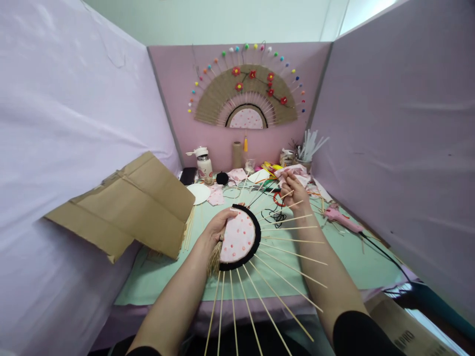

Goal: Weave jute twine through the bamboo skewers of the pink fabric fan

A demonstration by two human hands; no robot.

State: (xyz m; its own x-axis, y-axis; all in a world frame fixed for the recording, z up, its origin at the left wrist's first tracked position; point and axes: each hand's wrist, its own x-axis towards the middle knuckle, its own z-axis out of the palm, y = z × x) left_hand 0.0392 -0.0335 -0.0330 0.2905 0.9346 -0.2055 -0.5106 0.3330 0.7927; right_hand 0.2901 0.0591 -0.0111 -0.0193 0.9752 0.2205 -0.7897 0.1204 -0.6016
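My left hand (pixel 218 225) grips the straight edge of a half-round fan (pixel 238 236), its fingers partly hidden behind it. The fan's centre is pink floral cloth with a thick black rim (pixel 257 232). Thin wooden sticks (pixel 285 248) radiate from that rim, and a straw-coloured tassel (pixel 214 258) hangs at the straight edge. Raised beyond the sticks to the right, my right hand (pixel 296 193) is closed, fingers pinched on a black yarn drawn taut from the fan's upper end. More of the black yarn (pixel 275 216) lies in loose loops on the table below.
A finished fan (pixel 245 94) hangs on the back wall. Bent cardboard (pixel 129 212) leans at left; a pink glue gun (pixel 343 219) with its cable lies right. A bottle (pixel 204 164), black yarn ball (pixel 222 178), cloth scraps and red-handled scissors (pixel 278 199) line the back.
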